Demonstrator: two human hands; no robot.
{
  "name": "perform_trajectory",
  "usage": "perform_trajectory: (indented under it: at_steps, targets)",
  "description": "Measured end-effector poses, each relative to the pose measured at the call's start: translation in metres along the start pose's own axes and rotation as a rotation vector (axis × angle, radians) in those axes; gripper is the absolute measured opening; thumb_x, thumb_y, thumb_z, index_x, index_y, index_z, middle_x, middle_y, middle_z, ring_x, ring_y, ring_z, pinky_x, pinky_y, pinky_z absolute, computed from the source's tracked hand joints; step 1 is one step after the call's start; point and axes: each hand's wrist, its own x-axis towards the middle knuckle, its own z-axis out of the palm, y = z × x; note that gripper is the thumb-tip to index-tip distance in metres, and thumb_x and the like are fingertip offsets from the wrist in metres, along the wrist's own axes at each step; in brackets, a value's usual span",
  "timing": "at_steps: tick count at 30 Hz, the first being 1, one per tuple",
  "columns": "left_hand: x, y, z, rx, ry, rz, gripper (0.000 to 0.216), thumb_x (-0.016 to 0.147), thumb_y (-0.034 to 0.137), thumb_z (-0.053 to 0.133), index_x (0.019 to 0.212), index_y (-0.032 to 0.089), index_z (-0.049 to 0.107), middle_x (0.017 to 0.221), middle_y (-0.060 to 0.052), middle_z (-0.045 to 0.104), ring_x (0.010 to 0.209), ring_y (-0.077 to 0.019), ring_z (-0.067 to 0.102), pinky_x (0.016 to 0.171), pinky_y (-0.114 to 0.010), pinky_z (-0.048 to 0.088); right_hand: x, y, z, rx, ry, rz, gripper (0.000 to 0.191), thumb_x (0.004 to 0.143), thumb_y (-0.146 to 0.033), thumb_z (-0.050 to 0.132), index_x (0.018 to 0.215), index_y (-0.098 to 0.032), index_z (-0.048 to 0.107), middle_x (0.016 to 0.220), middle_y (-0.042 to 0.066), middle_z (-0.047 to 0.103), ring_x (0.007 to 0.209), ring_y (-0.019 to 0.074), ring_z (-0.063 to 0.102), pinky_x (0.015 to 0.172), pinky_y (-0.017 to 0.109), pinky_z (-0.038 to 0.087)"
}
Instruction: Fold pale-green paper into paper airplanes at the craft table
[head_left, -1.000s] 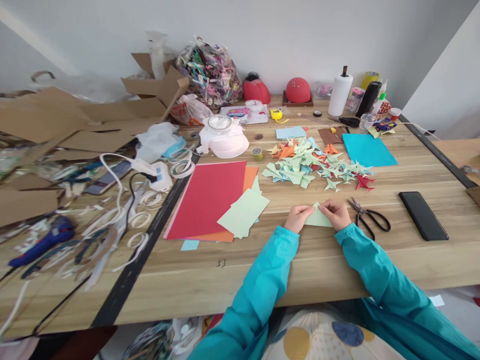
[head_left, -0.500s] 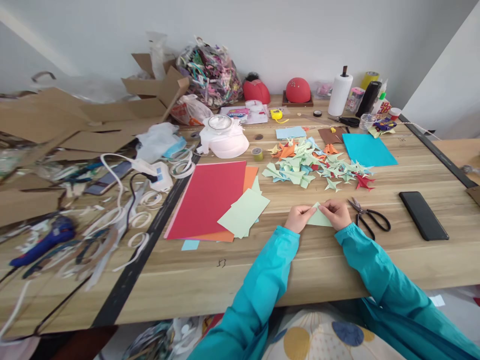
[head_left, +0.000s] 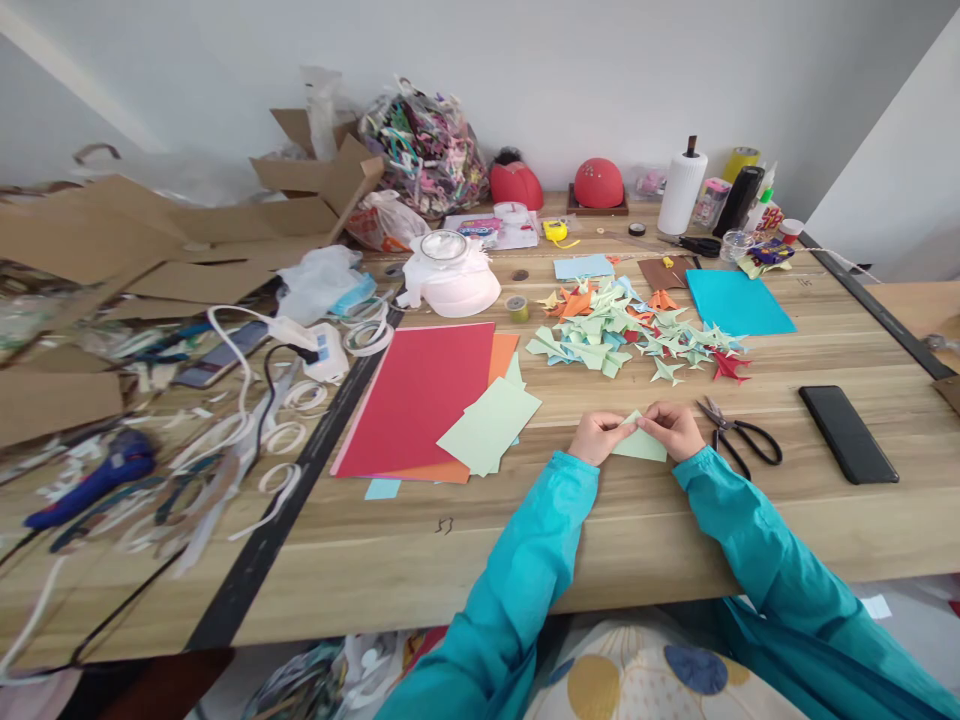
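A small light green paper (head_left: 640, 444) lies partly folded on the wooden table (head_left: 645, 520) in front of me. My left hand (head_left: 595, 436) pinches its left corner, fingers closed. My right hand (head_left: 675, 429) pinches its upper right edge, fingers closed too. Both arms wear teal sleeves. Black scissors (head_left: 739, 438) lie just right of my right hand. Loose light green sheets (head_left: 489, 424) rest to the left on a red sheet (head_left: 416, 394) and an orange one.
A pile of folded paper shapes (head_left: 634, 331) sits beyond my hands. A blue sheet (head_left: 736, 301) and a black phone (head_left: 847, 433) lie on the right. Cardboard, tape rolls (head_left: 285, 438) and cables crowd the left. A paper towel roll (head_left: 681, 190) and bottles stand at the back.
My fingers have shifted slightly on the green paper, pressing its top fold closer together. The view has drifted a little.
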Motion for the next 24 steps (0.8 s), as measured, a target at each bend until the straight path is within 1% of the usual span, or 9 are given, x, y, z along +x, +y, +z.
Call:
perform_trajectory:
  at_steps: [3,6,8,10,14,17,21,24]
  targets:
    - [-0.0025,0.0031,0.0001,0.009,-0.1,-0.044,0.031,0.057,0.041,0.073,0.057,0.011,0.069,0.048,0.001,0.053,0.05,-0.0093,0.042,0.048,-0.023,0.029,-0.001,-0.004,-0.0005,-0.058,-0.091,0.022,0.042,0.064,-0.051,0.066,0.052,-0.016,0.049,0.048,-0.005,0.04,0.047,0.0067,0.033,0.044,0.022,0.025]
    - [-0.0046,0.0067,-0.0004,0.036,-0.22,-0.11,0.029,0.052,0.039,0.075,0.054,0.011,0.068,0.045,0.001,0.051,0.047,-0.0084,0.04,0.047,-0.023,0.027,-0.0025,-0.0066,-0.0007,-0.139,-0.237,0.008,0.049,0.069,-0.055,0.061,0.047,-0.016,0.041,0.046,-0.006,0.029,0.047,0.0058,0.025,0.044,0.022,0.02]
    - [-0.0049,0.008,-0.001,0.032,-0.264,-0.164,0.029,0.049,0.038,0.077,0.054,0.011,0.068,0.045,0.001,0.051,0.047,-0.0084,0.041,0.048,-0.024,0.028,-0.0033,-0.0065,-0.001,-0.162,-0.311,-0.006,0.05,0.071,-0.055,0.058,0.046,-0.016,0.039,0.047,-0.006,0.027,0.047,0.0058,0.024,0.044,0.023,0.019]
    - [-0.0045,0.008,-0.0015,0.003,-0.288,-0.199,0.03,0.046,0.038,0.078,0.056,0.011,0.069,0.048,0.0,0.055,0.049,-0.0099,0.044,0.05,-0.024,0.031,-0.0037,-0.0052,-0.0013,-0.165,-0.351,-0.018,0.05,0.073,-0.055,0.056,0.047,-0.016,0.038,0.048,-0.006,0.027,0.048,0.0059,0.023,0.045,0.023,0.019]
    - [-0.0042,0.0061,-0.0012,-0.04,-0.304,-0.209,0.033,0.045,0.04,0.079,0.059,0.011,0.07,0.052,-0.001,0.059,0.056,-0.0135,0.051,0.058,-0.027,0.037,-0.0037,-0.0018,-0.0026,-0.136,-0.383,-0.012,0.048,0.075,-0.052,0.056,0.049,-0.015,0.041,0.049,-0.005,0.029,0.049,0.0061,0.024,0.046,0.023,0.019]
    - [-0.0055,0.0061,-0.0004,-0.042,-0.309,-0.21,0.035,0.047,0.041,0.078,0.063,0.011,0.071,0.055,-0.002,0.061,0.059,-0.0144,0.053,0.062,-0.028,0.039,-0.0033,-0.0018,-0.0038,-0.091,-0.38,0.016,0.047,0.075,-0.052,0.056,0.049,-0.015,0.042,0.049,-0.006,0.029,0.048,0.0058,0.023,0.045,0.023,0.018]
    - [-0.0073,0.0081,-0.0002,-0.101,-0.349,-0.225,0.035,0.054,0.043,0.075,0.066,0.011,0.071,0.059,-0.003,0.063,0.062,-0.015,0.055,0.064,-0.028,0.041,-0.0027,-0.0051,-0.0046,-0.032,-0.352,0.061,0.05,0.072,-0.052,0.058,0.046,-0.016,0.037,0.047,-0.007,0.024,0.046,0.005,0.02,0.043,0.023,0.015]
    - [-0.0076,0.0089,-0.0004,-0.108,-0.346,-0.185,0.033,0.057,0.042,0.073,0.065,0.011,0.07,0.06,-0.004,0.063,0.064,-0.0162,0.056,0.063,-0.028,0.041,-0.0033,-0.0069,-0.0039,-0.006,-0.334,0.071,0.051,0.07,-0.052,0.061,0.044,-0.016,0.035,0.046,-0.007,0.023,0.045,0.0047,0.019,0.043,0.023,0.013]
